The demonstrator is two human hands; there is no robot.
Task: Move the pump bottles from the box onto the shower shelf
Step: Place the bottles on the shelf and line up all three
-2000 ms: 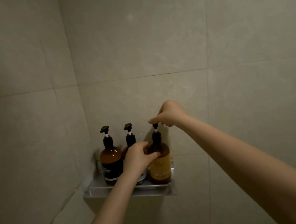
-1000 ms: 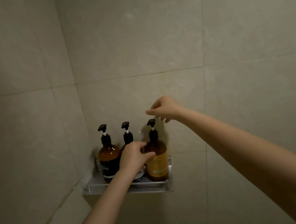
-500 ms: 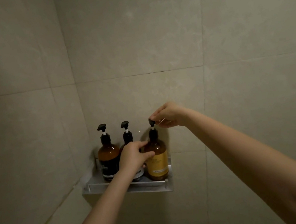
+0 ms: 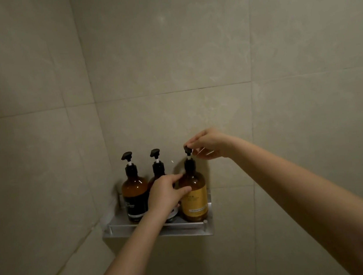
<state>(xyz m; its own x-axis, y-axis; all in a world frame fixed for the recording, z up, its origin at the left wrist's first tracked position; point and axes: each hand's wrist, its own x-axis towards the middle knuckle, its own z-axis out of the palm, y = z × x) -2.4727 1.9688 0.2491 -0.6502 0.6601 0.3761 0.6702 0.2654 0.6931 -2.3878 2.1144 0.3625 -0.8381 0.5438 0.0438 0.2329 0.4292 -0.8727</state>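
Apparently near done: 3 pump bottles stand upright on the shower shelf (image 4: 189, 230), left hand (image 4: 164, 196) gripping the body of the yellow-label bottle (image 4: 194, 199) at the shelf's right end, right hand (image 4: 209, 144) pinching its pump head (image 4: 187, 149); box unseen.
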